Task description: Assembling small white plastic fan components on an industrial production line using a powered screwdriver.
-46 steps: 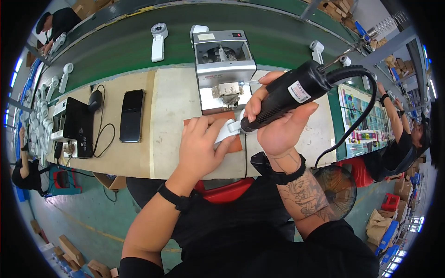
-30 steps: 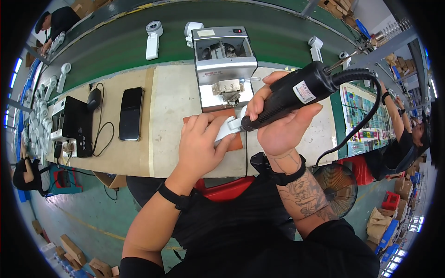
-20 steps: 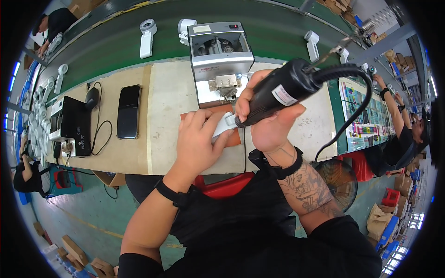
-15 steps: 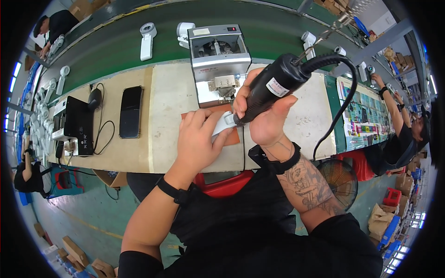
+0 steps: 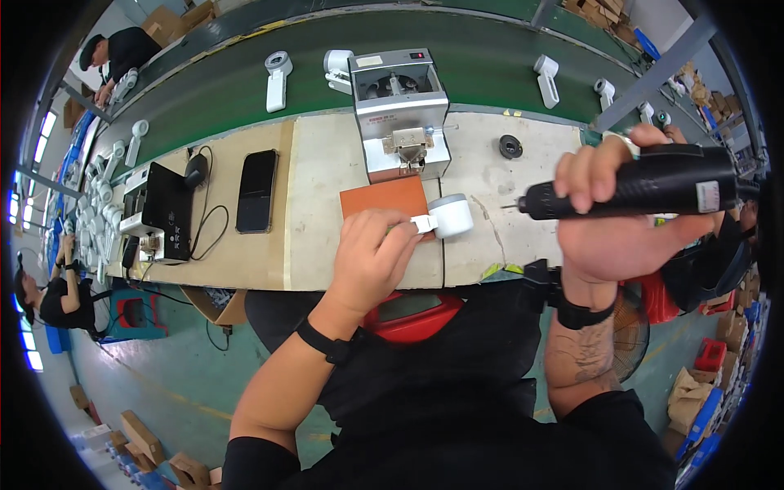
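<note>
My left hand [image 5: 369, 255] is closed round the handle of a white handheld device [image 5: 452, 217]. Its round head sticks out to the right, above the near edge of an orange pad [image 5: 384, 196]. Most of the handle is hidden by my fingers. My right hand [image 5: 608, 245] grips a black electric screwdriver [image 5: 645, 184], held nearly level over the right of the table, its thin bit pointing left and apart from the device. Just past the pad stands a grey metal screw feeder [image 5: 398, 110].
A black round part [image 5: 510, 146] lies right of the feeder; a phone [image 5: 257, 190] and a black boxy device [image 5: 167, 214] with a cable lie left. Similar white devices rest on the green conveyor [image 5: 482, 73] behind. Other people work at both sides. A red stool [image 5: 415, 320] is below.
My right hand has swung the screwdriver away to the right and tipped it from slanting to nearly level. The device's round head has come into view beside my left hand.
</note>
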{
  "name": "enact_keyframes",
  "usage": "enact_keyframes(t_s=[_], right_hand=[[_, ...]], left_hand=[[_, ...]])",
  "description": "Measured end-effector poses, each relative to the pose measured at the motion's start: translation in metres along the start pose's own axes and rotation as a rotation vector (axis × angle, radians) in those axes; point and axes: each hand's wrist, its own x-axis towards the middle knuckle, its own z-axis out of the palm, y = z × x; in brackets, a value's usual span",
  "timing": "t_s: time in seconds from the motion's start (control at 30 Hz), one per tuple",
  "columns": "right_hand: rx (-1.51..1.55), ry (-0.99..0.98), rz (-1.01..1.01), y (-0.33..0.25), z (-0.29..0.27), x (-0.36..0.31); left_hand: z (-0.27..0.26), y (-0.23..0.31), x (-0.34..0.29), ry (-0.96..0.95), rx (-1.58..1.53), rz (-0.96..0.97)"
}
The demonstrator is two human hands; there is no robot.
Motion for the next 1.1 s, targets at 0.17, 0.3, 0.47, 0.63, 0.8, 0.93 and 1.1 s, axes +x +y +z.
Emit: enact_keyframes(t_s=[0.17, 0.3, 0.47, 0.63, 0.8, 0.93, 1.1], right_hand=[[-0.127, 0.028, 0.053, -0.016, -0.039, -0.011], [-0.187, 0.177, 0.106, -0.014, -0.054, -0.033], [-0.345, 0.217, 0.137, -0.02, -0.088, -0.062], [-0.478, 0.303, 0.092, -0.043, -0.122, -0.079], [-0.589, 0.347, 0.125, -0.051, -0.144, -0.078], [-0.625, 0.364, 0.159, -0.042, -0.159, -0.08], [-0.727, 0.442, 0.181, -0.048, -0.164, -0.086]], left_hand=[[0.007, -0.003, 0.005, 0.022, -0.004, -0.019], [0.0, -0.007, 0.013, -0.045, 0.09, -0.072], [-0.029, -0.013, 0.006, -0.122, 0.066, -0.137], [-0.072, -0.043, -0.01, 0.332, -0.346, -0.678], [-0.106, -0.186, 0.043, 0.267, -0.158, -1.069], [-0.115, -0.328, 0.054, 0.221, 0.322, -0.929], [-0.111, -0.377, 0.092, 0.048, 0.598, -0.988]])
